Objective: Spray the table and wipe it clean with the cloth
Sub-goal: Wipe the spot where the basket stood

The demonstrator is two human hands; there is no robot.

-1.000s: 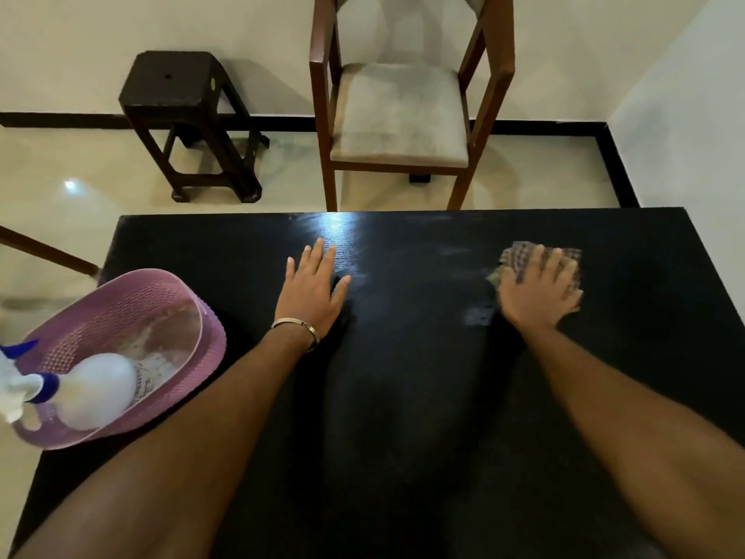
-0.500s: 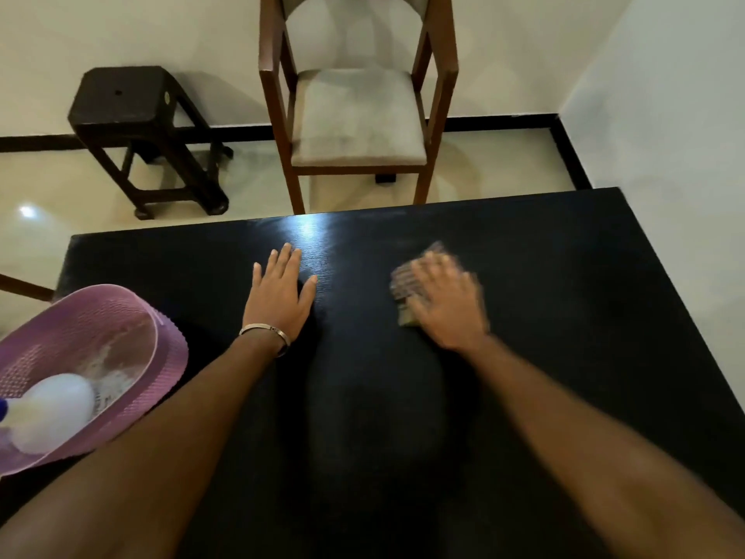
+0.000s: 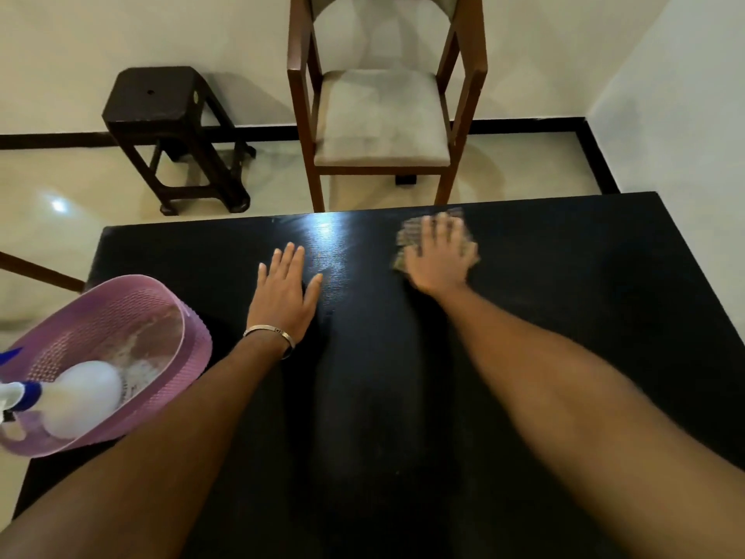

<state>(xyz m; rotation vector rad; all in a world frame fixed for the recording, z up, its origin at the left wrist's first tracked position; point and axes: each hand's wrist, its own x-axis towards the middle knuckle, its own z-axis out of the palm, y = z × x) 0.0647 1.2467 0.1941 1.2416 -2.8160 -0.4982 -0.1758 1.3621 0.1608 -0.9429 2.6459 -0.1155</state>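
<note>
Two bare forearms reach in from the near edge over a black table (image 3: 403, 397), matte with a fine grain and a glossy glare patch near the far edge. At the near left corner sits a pink perforated plastic basket (image 3: 193, 349), oval, tilted, partly overhanging the edge. Inside it lies a white rounded spray bottle (image 3: 82, 401) on its side with a blue-and-white nozzle; pale crumpled material behind it is unclear. Left hand (image 3: 284, 294) lies palm-down flat on the table, fingers straight and close together, thumb angled out, thin metal bangle (image 3: 269, 332) on the wrist. Right hand (image 3: 439, 258), motion-blurred, presses flat on a checked cloth (image 3: 407, 236) near the far edge, fingers slightly spread on top of it, not gripping. Beyond the table: glossy cream floor, a wooden chair (image 3: 383, 115) with a grey cushioned seat, and a dark square stool (image 3: 161, 102) to its left against the wall.
</note>
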